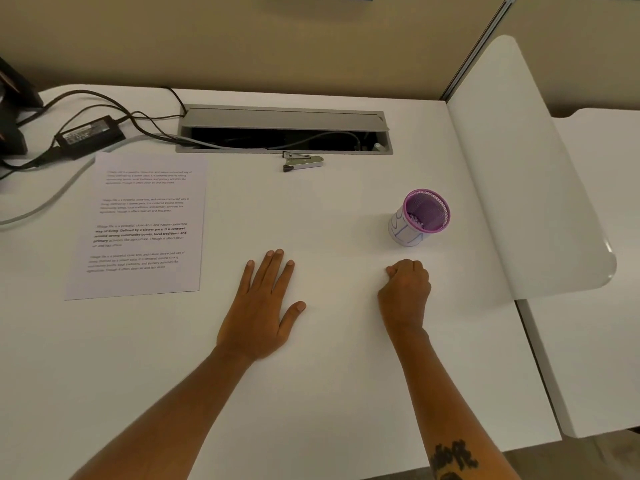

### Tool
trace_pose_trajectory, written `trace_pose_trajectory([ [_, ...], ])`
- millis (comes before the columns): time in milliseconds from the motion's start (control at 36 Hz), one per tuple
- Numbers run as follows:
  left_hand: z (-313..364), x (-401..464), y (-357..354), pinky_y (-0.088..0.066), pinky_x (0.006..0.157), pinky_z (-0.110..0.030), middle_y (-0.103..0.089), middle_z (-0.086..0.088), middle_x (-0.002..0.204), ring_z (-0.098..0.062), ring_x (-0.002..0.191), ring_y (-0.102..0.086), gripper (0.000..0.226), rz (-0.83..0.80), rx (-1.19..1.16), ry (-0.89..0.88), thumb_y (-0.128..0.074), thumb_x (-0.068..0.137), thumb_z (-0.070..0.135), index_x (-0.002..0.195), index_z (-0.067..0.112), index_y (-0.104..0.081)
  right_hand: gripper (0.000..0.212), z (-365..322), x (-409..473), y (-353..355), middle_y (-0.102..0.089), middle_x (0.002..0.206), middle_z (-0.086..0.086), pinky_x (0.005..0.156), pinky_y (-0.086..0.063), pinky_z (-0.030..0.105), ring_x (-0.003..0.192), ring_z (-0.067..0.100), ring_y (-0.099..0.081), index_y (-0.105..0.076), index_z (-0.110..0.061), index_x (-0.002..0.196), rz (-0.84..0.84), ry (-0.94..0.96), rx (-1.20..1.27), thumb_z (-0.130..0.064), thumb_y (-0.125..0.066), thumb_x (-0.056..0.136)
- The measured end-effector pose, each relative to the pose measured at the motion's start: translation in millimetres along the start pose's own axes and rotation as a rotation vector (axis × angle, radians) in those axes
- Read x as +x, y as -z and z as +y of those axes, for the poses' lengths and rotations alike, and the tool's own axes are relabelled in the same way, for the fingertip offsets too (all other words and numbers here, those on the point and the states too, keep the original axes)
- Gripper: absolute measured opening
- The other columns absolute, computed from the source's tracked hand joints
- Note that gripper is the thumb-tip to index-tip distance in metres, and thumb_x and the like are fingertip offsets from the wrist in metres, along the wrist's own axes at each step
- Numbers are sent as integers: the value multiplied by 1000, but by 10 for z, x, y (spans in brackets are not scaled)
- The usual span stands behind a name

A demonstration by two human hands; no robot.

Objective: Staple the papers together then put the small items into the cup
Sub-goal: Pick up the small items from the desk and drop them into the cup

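Note:
The printed papers (138, 225) lie flat on the left of the white desk (329, 393). A grey stapler (303, 162) rests at the back, just in front of the cable hatch. A purple mesh cup (419, 216) stands on the right, with small items showing inside it. My left hand (263, 306) lies flat on the desk, fingers spread, holding nothing. My right hand (405, 292) rests as a closed fist just below the cup; whether anything is inside the fist is hidden.
An open cable hatch (284, 131) runs along the back of the desk. A black power adapter (90, 135) and several cables lie at the back left. A white divider panel (526, 174) bounds the desk on the right.

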State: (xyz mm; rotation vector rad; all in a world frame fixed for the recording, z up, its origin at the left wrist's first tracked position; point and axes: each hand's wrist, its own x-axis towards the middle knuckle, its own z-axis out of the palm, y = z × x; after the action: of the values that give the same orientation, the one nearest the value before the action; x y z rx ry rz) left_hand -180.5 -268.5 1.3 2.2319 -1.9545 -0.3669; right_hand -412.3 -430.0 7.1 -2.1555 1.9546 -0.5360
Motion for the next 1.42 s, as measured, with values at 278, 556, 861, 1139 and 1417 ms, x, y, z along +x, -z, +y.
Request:
trace_pose_trajectory([
  [278, 3, -4, 6, -14, 135, -55, -4, -9, 181, -24, 168, 0, 77, 3, 1, 1, -21, 110, 62, 171, 15, -14, 15, 116, -28, 100, -55, 85, 14, 67, -39, 40, 77, 32, -50, -56, -4, 86, -95, 112, -33, 9, -56, 94],
  [556, 2, -4, 3, -15, 135, -56, -4, -10, 181, -25, 168, 0, 77, 8, -8, -3, -23, 110, 62, 171, 14, -13, 24, -126, 563, 966, -62, 85, 16, 67, -32, 37, 79, 32, -52, -59, 4, 84, -89, -56, 256, -8, -50, 103],
  [861, -1, -2, -10, -17, 134, -57, -8, -10, 181, -25, 168, -3, 76, 30, -21, -8, -27, 110, 60, 171, 14, -17, 18, -213, 1275, 1142, -68, 100, 3, 63, -44, 22, 92, 23, -62, -70, -5, 102, -129, -122, 270, -8, -53, 99],
  [1139, 0, 4, -7, -15, 135, -56, -6, -9, 181, -24, 168, 0, 77, 19, -25, -3, -24, 110, 61, 171, 15, -16, 4, -186, 1332, 1219, -77, 77, 9, 77, -65, 40, 74, 28, -76, -80, -12, 89, -83, -51, 324, -10, -78, 87],
  [1417, -2, 1, -6, -14, 135, -56, -5, -8, 181, -23, 168, 1, 76, 18, -32, -2, -23, 110, 61, 171, 15, -15, 10, -180, 1365, 1227, -79, 84, 8, 81, -66, 44, 79, 24, -77, -81, -13, 97, -125, -12, 343, -9, -78, 88],
])
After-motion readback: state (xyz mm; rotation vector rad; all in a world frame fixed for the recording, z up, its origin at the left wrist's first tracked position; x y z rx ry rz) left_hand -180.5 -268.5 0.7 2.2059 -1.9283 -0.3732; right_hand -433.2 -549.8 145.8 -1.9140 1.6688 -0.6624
